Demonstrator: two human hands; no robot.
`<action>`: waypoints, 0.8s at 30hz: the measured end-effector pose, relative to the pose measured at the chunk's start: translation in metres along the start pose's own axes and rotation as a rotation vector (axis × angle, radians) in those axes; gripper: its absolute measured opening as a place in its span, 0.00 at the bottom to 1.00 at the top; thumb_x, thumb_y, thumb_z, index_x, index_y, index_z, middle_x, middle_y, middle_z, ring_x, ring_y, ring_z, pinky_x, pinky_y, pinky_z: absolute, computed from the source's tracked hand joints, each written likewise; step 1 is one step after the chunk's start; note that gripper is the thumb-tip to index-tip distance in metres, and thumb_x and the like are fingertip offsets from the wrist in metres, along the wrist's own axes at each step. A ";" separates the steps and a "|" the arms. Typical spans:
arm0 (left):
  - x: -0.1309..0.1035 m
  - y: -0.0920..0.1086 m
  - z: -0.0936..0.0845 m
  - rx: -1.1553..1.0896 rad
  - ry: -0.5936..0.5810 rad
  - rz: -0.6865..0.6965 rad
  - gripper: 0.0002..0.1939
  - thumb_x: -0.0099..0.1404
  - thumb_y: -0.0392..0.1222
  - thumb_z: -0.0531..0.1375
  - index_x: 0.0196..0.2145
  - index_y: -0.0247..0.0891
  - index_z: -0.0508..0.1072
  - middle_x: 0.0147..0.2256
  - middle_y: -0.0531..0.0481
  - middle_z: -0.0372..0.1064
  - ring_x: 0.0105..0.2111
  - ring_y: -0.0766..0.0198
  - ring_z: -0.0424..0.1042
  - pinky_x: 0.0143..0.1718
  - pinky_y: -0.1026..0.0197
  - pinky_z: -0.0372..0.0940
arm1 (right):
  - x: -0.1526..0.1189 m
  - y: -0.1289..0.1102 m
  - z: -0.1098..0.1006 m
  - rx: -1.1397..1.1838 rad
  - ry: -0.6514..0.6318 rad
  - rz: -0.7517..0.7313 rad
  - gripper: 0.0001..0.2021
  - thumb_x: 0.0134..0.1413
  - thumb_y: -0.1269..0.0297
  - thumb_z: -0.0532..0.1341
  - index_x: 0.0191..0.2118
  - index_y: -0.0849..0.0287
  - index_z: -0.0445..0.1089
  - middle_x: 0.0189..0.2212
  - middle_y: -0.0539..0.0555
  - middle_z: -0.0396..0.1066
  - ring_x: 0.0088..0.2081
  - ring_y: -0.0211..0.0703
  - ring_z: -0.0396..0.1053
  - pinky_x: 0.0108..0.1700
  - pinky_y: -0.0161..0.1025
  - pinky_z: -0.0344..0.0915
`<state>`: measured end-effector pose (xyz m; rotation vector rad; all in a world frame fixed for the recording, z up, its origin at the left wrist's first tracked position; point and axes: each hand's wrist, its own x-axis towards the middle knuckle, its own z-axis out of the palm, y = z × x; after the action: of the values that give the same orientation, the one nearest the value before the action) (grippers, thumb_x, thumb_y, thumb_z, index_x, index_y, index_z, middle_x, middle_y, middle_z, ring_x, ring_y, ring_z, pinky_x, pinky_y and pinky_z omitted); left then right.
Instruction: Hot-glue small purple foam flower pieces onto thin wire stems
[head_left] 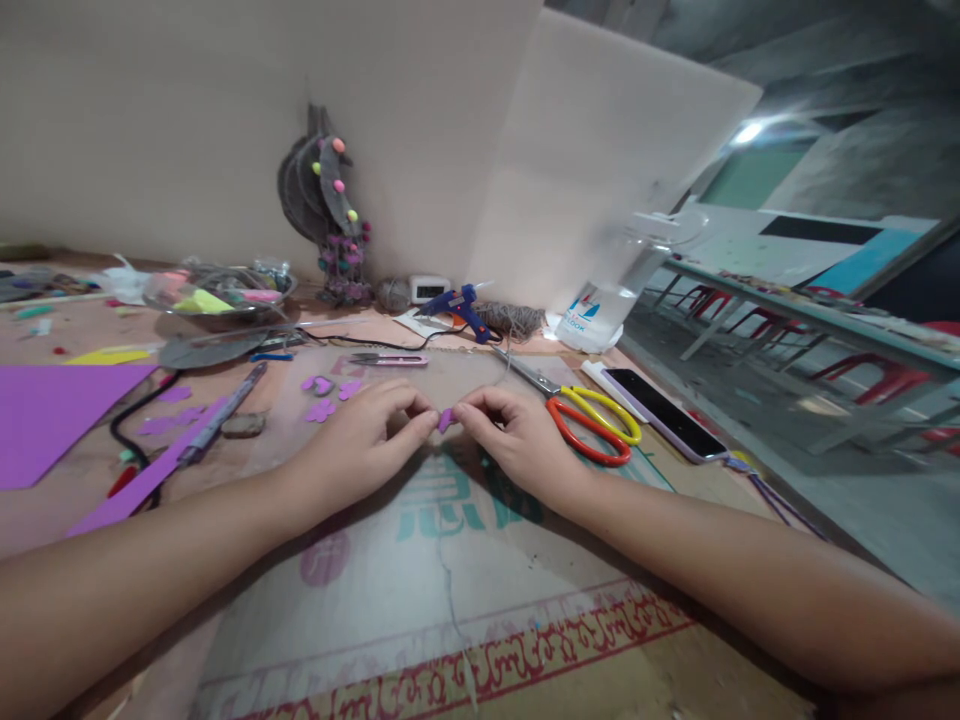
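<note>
A small purple piece [446, 420] is pinched between both hands above the printed board [375, 590]. My left hand [386, 435] is closed, thumb and forefinger on the piece's left side. My right hand [517, 435] is closed too, its fingertips on the right side. Just left of my left hand lie purple flower cut-outs [321, 410]. Scissors with red and yellow handles [592, 425] rest beside my right hand. Behind the hands are pink-handled snips [390, 359] and a blue glue gun [469, 308].
Purple sheet [67, 420], marker [225, 410] and a bowl of scraps [225, 292] lie left. A phone [664, 415] and clear plastic jug [604, 300] are right. A decorated grey hanging [322, 190] stands before the pale wall.
</note>
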<state>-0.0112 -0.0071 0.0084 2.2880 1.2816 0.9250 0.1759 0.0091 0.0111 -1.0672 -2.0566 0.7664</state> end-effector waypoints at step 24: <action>-0.001 -0.003 0.001 -0.014 -0.072 0.047 0.13 0.66 0.44 0.50 0.30 0.38 0.70 0.29 0.50 0.68 0.32 0.62 0.66 0.35 0.59 0.60 | 0.001 0.002 -0.004 -0.092 -0.018 -0.115 0.08 0.56 0.66 0.58 0.27 0.60 0.69 0.25 0.49 0.65 0.30 0.36 0.64 0.34 0.34 0.60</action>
<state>-0.0128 -0.0068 0.0055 2.3278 1.1924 0.8564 0.1801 0.0115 0.0120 -0.9844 -2.1664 0.6313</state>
